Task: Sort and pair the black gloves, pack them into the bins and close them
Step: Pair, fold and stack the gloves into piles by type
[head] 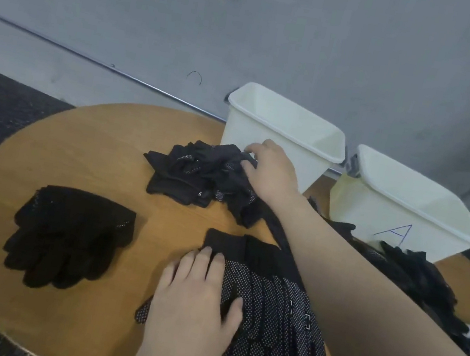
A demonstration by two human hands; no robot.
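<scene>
Black dotted gloves [281, 317] lie flat at 5 o'clock on the round wooden tabletop [99, 154], the left hand [198, 306] resting on them, fingers straight. At 12 o'clock the right hand [270, 168] reaches into a crumpled glove heap [196, 174], fingers curled; whether they grip cloth is unclear. Plain black gloves [69, 236] lie at 9 o'clock. Two open white bins [269, 133] stand at 1 o'clock; another glove pile [418, 273] lies partly behind the forearm. Grey wall, dark carpet.
</scene>
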